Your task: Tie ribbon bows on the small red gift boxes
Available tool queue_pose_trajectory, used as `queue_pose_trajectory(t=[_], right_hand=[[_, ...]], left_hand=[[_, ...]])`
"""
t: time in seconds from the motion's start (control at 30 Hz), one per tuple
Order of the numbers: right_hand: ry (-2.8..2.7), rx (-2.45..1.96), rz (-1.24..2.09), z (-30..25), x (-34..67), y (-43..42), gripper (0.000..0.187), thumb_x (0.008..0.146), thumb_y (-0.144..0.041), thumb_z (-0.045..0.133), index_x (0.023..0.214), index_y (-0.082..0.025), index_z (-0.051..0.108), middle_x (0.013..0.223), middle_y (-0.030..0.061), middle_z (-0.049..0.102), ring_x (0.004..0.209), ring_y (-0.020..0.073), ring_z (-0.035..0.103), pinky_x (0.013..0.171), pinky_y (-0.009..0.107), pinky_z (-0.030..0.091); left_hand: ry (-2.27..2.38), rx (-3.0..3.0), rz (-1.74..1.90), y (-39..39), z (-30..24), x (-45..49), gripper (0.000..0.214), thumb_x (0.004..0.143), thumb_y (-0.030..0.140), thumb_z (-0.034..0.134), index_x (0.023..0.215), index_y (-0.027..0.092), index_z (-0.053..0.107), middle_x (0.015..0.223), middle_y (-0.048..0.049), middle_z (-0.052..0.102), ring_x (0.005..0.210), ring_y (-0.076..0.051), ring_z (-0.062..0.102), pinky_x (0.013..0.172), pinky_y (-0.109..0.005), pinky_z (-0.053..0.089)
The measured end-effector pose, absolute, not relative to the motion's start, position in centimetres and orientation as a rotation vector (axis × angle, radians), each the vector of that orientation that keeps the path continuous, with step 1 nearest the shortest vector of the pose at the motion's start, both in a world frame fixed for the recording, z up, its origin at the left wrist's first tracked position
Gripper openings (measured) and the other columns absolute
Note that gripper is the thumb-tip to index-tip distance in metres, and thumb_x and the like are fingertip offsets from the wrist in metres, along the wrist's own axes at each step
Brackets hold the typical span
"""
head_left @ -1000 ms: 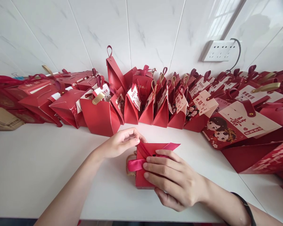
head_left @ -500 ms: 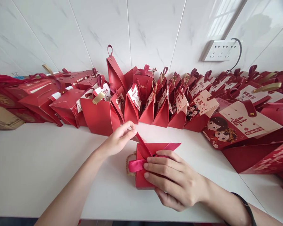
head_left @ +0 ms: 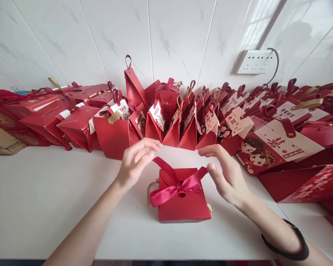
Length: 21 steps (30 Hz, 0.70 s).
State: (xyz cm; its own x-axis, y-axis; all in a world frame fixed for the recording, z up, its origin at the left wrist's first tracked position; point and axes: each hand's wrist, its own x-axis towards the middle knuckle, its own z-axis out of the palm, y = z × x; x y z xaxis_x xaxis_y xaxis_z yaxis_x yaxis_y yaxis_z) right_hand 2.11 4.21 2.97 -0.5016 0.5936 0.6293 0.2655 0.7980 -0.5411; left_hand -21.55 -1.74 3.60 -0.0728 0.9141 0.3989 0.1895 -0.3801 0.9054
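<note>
A small red gift box (head_left: 183, 210) rests on the white table (head_left: 122, 229) between my hands. Across its top lies a crimson satin ribbon (head_left: 163, 195) tied in a bow, the knot beside a round hole in the lid. Gold cord (head_left: 149, 192) shows at the box's left side and at its lower right corner. My left hand (head_left: 135, 160) hovers at the upper left, fingers apart, close to one ribbon end but holding nothing. Over on the right, my right hand (head_left: 227, 173) is raised with thumb and fingers apart, near the other ribbon end.
Rows of red gift boxes (head_left: 113, 133) with loop handles line the back of the table. A larger box with a cartoon couple (head_left: 266, 151) stands at the right. Brown packaging (head_left: 5, 142) lies far left. A power strip (head_left: 254, 62) with a cable is on the tiled wall.
My left hand has let go of the ribbon end. My right hand has lifted off the box and moved up and right, uncovering the bow. The view has shifted slightly.
</note>
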Motion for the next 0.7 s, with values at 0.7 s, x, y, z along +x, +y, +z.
queue_pose_trajectory(t=[0.7], right_hand=[[-1.578, -0.617, 1.799, 2.6, 1.3, 6.3, 0.031, 0.079, -0.041, 0.066, 0.065, -0.015, 0.057, 0.064, -0.0023, 0.051, 0.062, 0.0091, 0.047, 0.065, 0.024, 0.038]], left_hand=[[1.403, 2.044, 0.88, -3.5, 4.5, -18.0, 0.01, 0.083, 0.027, 0.057, 0.075, 0.022, 0.062, 0.111, 0.0003, 0.058, 0.111, -0.016, 0.051, 0.096, -0.028, 0.039]])
